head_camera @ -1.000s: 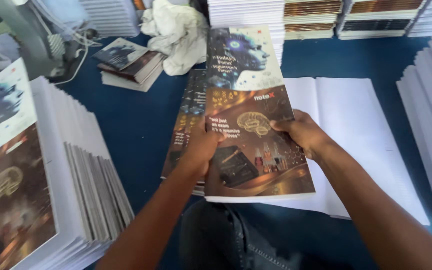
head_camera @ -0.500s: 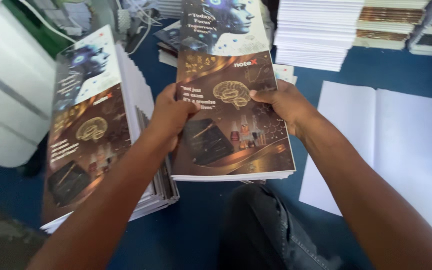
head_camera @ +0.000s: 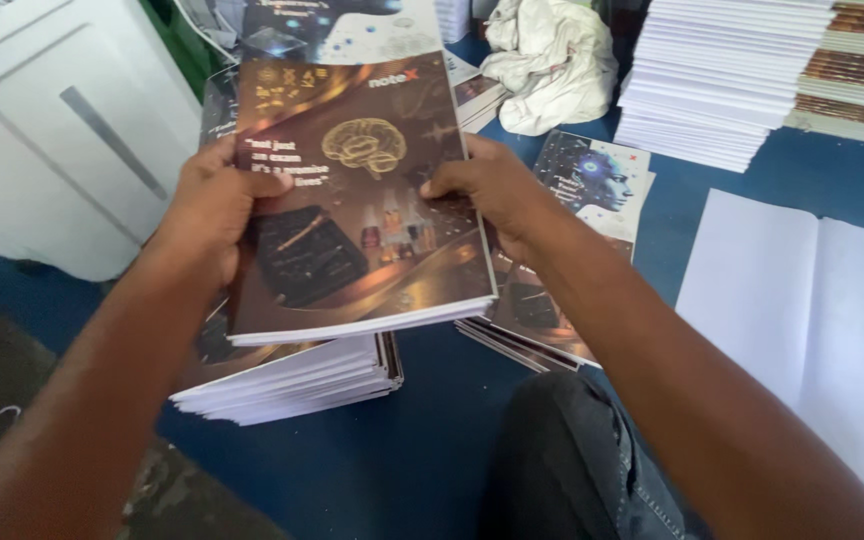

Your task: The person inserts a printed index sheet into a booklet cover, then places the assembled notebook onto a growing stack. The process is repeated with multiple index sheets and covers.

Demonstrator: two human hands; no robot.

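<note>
Both the left hand (head_camera: 214,205) and right hand (head_camera: 487,185), fingers clamped on the notebook's (head_camera: 357,190) side edges, are now holding it over the stack (head_camera: 292,380) at nine o'clock, having swung it leftward off the white sheets (head_camera: 812,300).

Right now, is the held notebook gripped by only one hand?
No, the left hand and the right hand each grip a side of the notebook.

A single head-worn camera looks steeply down and forward from close range, over the person's own forearms to the hands (head_camera: 352,200) gripping a booklet (head_camera: 357,190), with the blue counter (head_camera: 432,450) and paper stacks (head_camera: 722,80) beyond.
</note>
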